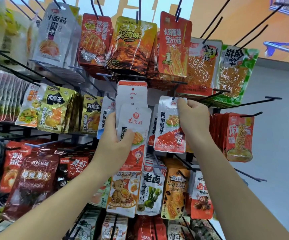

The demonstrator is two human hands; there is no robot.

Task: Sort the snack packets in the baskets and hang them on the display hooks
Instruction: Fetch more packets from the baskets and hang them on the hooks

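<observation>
Two hands at the snack rack, white-and-red pkts held mid-rack.

The rack [7, 126] is packed w/ hung pkts: red and orange packets [131, 45] along the top edge, yellow-black packets [53, 110] toward the left edge, red noodle packets [239, 135] at the right edge. Behind it is a grey wall [278, 127] w/ an orange mural [235, 18] above. Both forearms reach up from below. The L hand [116, 137] grips a fanned stack of white-and-red packets [133, 104] upright, thumb across the front one. The R hand [192, 116] pinches the top corner of a single matching packet [169, 129] right at the tip of a black hook [175, 90]. Can't tell if its hole is on the hook.
</observation>
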